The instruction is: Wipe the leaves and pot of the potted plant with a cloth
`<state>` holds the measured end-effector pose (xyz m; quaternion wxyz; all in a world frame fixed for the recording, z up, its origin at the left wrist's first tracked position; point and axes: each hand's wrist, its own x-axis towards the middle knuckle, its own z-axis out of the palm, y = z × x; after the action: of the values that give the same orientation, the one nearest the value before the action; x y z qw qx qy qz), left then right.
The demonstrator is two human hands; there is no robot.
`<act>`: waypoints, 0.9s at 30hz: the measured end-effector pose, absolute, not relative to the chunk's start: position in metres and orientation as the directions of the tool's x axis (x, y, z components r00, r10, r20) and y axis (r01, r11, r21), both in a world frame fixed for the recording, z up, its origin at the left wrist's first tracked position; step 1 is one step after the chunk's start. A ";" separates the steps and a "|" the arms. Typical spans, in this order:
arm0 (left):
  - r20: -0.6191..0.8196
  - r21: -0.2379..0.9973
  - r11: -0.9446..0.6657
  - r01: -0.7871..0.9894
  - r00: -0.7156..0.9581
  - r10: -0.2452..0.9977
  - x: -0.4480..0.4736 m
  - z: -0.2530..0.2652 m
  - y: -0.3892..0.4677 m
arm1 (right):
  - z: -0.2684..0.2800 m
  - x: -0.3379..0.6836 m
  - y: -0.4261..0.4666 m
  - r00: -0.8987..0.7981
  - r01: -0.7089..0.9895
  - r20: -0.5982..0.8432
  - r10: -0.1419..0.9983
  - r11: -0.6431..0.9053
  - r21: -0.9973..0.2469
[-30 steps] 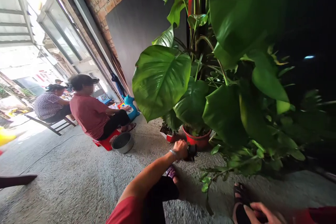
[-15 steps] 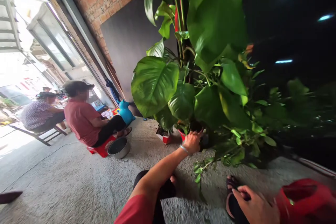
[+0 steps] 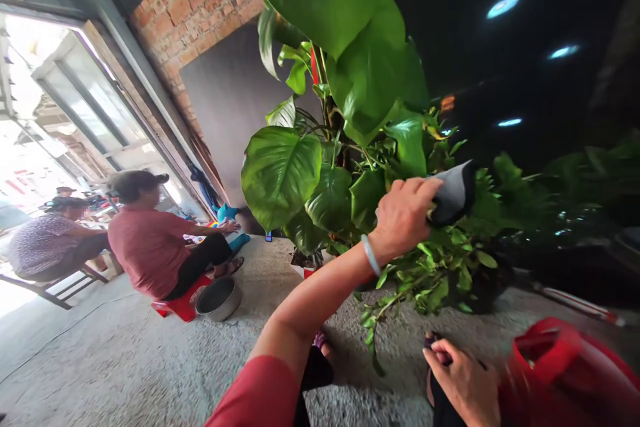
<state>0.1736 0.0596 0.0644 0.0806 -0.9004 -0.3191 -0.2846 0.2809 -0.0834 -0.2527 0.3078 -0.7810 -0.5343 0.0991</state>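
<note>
Metal basin lower left. Broad-leafed plant centre. Left hand right of centre, gripping grey-black object before foliage. Right hand lower right, pinching small dark-purple item. Red bag lower right corner.

You see blown-out daylight from the doorway at ten o'clock, glare spots in darkness at two, blur at four.
</note>
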 end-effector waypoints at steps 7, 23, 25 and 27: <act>0.223 -0.256 -0.844 0.472 0.878 0.423 0.231 0.051 0.045 | -0.264 0.293 -0.085 0.412 0.753 0.238 0.879 -0.182 -0.633; 0.336 -0.238 -0.767 0.596 0.791 0.511 0.196 0.049 0.053 | -0.255 0.301 -0.084 0.479 0.668 0.129 0.868 -0.265 -0.695; 0.401 -0.182 -0.763 0.620 0.755 0.519 0.172 0.051 0.039 | -0.252 0.300 -0.084 0.465 0.665 0.100 0.880 -0.273 -0.695; 0.421 -0.103 -0.716 0.691 0.682 0.598 0.147 0.042 0.040 | -0.247 0.297 -0.084 0.447 0.672 0.065 0.892 -0.287 -0.683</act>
<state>0.1474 0.0396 0.0424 0.1279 -0.9082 -0.3546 -0.1819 0.2973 -0.0845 -0.2469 0.3289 -0.7845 -0.4983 0.1676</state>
